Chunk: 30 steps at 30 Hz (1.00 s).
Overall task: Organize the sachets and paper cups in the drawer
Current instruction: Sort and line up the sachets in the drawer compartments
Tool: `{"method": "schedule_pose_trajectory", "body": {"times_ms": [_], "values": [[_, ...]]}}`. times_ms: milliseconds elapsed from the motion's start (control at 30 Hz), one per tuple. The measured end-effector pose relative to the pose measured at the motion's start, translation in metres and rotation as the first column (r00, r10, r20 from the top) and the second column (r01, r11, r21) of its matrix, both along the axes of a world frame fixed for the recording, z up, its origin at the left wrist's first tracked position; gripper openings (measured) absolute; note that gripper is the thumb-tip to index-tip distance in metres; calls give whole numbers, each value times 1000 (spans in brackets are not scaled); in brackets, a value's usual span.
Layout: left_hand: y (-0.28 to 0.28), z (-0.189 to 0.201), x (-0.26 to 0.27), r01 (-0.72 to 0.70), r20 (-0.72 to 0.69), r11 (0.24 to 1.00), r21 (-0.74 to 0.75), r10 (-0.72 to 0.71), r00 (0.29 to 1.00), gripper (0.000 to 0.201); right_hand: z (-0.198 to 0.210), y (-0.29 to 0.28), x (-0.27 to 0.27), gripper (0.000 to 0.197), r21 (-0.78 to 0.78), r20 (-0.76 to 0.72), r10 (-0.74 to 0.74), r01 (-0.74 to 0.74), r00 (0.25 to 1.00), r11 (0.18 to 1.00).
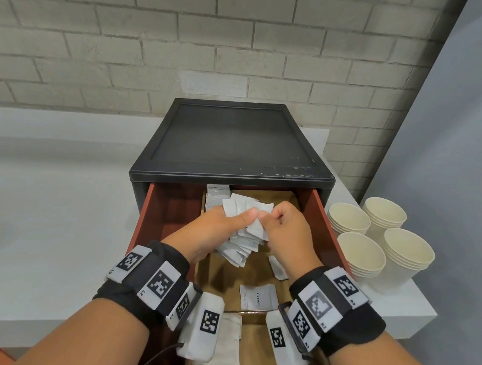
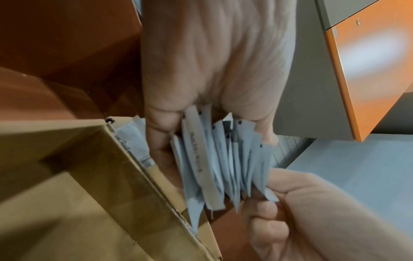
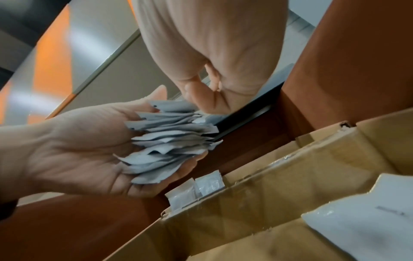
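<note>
Over the open red-brown drawer (image 1: 147,217), my left hand (image 1: 226,222) grips a fanned bundle of white sachets (image 1: 243,243). My right hand (image 1: 284,230) pinches the bundle's top edge with curled fingers. The left wrist view shows the sachets (image 2: 214,159) edge-on between my left hand (image 2: 201,70) and right hand (image 2: 301,203). The right wrist view shows them (image 3: 167,141) lying in my left palm (image 3: 78,150) below my right hand (image 3: 219,53). Several stacks of cream paper cups (image 1: 376,244) stand on the counter, right of the drawer.
Cardboard dividers (image 1: 223,281) split the drawer into compartments. A row of sachets (image 1: 216,196) stands at the back, and loose sachets (image 1: 257,295) lie on the cardboard floor. The black cabinet (image 1: 232,142) sits on a white counter (image 1: 36,220) against a brick wall.
</note>
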State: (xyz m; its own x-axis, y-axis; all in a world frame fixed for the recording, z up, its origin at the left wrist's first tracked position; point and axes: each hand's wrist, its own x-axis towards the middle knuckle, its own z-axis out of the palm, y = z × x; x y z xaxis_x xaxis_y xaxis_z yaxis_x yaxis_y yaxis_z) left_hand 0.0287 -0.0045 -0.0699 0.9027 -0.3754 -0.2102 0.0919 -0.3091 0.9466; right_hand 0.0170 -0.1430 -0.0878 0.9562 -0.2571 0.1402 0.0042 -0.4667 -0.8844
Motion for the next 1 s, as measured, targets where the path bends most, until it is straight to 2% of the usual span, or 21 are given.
{"method": "schedule_pose_trajectory", "body": {"times_ms": [33, 67, 133, 167, 300, 433, 500, 567, 667, 733, 800, 867, 933, 1000], "values": [[0, -1, 1, 5, 10, 1000, 10, -5, 1000, 68, -1, 2, -1, 26, -5, 9, 15, -15, 1000, 1000], [1, -1, 1, 0, 19, 1000, 7, 0, 1000, 61, 0, 2, -1, 26, -2, 5, 29, -29, 1000, 1000], [1, -1, 3, -55, 25, 998, -13, 56, 998, 29, 4, 0, -2, 25, 35, -59, 60, -58, 996, 998], [1, -2, 4, -95, 17, 995, -30, 96, 995, 19, 7, -1, -2, 27, 67, -119, 87, -80, 989, 995], [0, -1, 7, -198, 12, 976, -92, 200, 980, 25, 11, -1, -5, 60, 173, -394, 235, -180, 888, 968], [2, 0, 9, -267, 11, 954, -134, 271, 963, 25, 0, 1, -8, 80, -41, -500, 309, -379, 809, 924], [3, 0, 9, -275, -1, 949, -152, 279, 960, 24, -3, 2, -11, 75, -132, -590, 321, -481, 741, 867], [3, 1, 8, -279, -12, 947, -160, 281, 960, 25, -8, 3, -13, 57, -268, -687, 295, -609, 664, 746], [3, 1, 8, -274, -9, 949, -153, 276, 961, 26, -17, 5, -14, 40, -387, -744, 247, -702, 621, 598], [2, 1, 7, -278, -7, 948, -153, 281, 960, 26, -17, 6, -15, 36, -395, -764, 238, -726, 600, 563], [3, 1, 7, -283, -10, 948, -143, 285, 959, 26, -14, 4, -15, 33, -383, -763, 238, -718, 600, 581], [3, 1, 7, -283, -17, 949, -139, 284, 959, 28, -13, 1, -15, 34, -305, -741, 261, -656, 619, 690], [2, 1, 8, -280, -20, 951, -130, 279, 960, 29, -9, 0, -14, 45, -238, -679, 282, -567, 678, 789], [2, 2, 8, -278, -27, 952, -129, 277, 960, 28, -3, -3, -11, 54, -233, -590, 276, -487, 758, 842]]}}
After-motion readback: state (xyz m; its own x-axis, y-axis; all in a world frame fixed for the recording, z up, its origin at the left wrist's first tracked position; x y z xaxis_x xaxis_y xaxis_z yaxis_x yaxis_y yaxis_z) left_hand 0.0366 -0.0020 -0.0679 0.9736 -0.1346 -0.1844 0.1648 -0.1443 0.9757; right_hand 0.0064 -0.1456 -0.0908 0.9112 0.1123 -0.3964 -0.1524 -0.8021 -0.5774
